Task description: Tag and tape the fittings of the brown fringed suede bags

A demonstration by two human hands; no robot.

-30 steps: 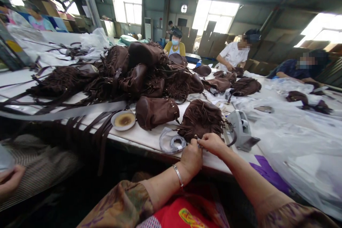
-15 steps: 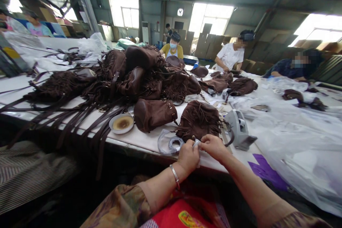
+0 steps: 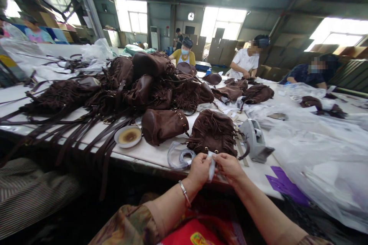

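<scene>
Both hands pinch a small whitish, translucent wrapping piece (image 3: 212, 167) at the table's front edge. My left hand (image 3: 199, 170) grips its left side with the fingers closed. From the right, my right hand (image 3: 229, 166) closes on its upper part. Whether anything is inside the wrapping I cannot tell. Just beyond the hands lies a dark brown fringed bag (image 3: 212, 132) with small metal eyelets along its near edge. A coil of clear plastic-wrapped strap or cord (image 3: 185, 157) rests left of my left hand.
Left of the fringed bag are a smooth brown bag (image 3: 165, 125) and a white dish (image 3: 128, 136) of brownish liquid. A heap of brown bags (image 3: 149, 84) stands behind, straps hanging over the edge. A grey tape dispenser (image 3: 254, 139) and plastic sheeting (image 3: 319, 153) lie right. Co-workers work across the table.
My hands have shifted slightly, and more of the whitish wrapping piece now shows, hanging down between them. The right hand has turned and come lower. The view has moved a little.
</scene>
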